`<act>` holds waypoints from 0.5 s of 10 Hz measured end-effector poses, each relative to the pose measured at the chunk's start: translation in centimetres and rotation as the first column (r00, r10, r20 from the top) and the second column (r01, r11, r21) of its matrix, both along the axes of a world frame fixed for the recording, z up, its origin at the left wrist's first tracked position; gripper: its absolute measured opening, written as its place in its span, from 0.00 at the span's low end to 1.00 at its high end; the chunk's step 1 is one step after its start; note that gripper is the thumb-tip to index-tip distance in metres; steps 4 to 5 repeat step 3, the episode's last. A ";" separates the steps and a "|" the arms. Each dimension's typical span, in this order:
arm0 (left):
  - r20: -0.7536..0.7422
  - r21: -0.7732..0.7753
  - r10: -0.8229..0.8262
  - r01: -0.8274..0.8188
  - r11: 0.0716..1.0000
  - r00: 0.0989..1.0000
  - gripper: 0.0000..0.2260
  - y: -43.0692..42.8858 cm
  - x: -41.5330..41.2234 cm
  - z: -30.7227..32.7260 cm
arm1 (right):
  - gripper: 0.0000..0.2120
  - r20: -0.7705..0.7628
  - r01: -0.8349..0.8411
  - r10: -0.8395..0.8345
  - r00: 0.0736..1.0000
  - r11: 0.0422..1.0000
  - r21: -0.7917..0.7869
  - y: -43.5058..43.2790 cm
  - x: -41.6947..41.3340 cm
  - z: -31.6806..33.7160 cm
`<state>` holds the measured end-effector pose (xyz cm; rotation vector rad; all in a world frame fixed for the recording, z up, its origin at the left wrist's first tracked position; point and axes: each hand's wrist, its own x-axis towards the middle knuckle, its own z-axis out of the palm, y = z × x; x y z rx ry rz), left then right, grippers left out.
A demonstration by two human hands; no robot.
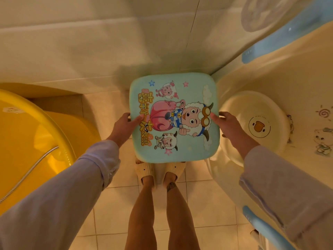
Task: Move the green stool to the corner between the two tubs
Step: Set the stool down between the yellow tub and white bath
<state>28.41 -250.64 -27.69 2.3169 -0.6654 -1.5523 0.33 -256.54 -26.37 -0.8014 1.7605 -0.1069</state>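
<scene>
Green stool point(173, 116), cartoon-printed seat up, held between both hands in front of the wall corner, its far edge close to the tiled wall point(90, 42). Left hand point(124, 126) clamped on left rim, right hand point(228, 123) on right rim, fingers curled under, thumbs on top. Yellow tub point(36, 134) well apart at left; cream tub point(288, 83) just beside the right edge. Bare floor tiles point(106, 105) open on the left side. Slippered feet point(158, 172) under the near edge.

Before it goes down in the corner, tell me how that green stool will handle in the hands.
The green stool probably stays stiff: its flat top keeps its shape with only the left hand and right hand gripping opposite edges. It seems light, as the fingers just pinch the rim. The glossy printed top may be slippery.
</scene>
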 end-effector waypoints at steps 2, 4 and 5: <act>-0.087 0.052 0.320 -0.317 0.947 0.943 0.19 1.9 -1.7 2.9 | 0.07 0.087 0.389 -0.379 0.921 0.889 -0.243 6.6 -0.6 8.7; -0.114 0.035 0.390 -0.389 0.921 0.914 0.12 4.3 -1.4 4.5 | 0.10 0.237 0.347 -0.267 0.934 0.839 -0.419 8.9 -2.5 17.1; -0.114 0.035 0.390 -0.389 0.921 0.914 0.12 4.3 -1.4 4.5 | 0.10 0.237 0.347 -0.267 0.934 0.839 -0.419 8.9 -2.5 17.1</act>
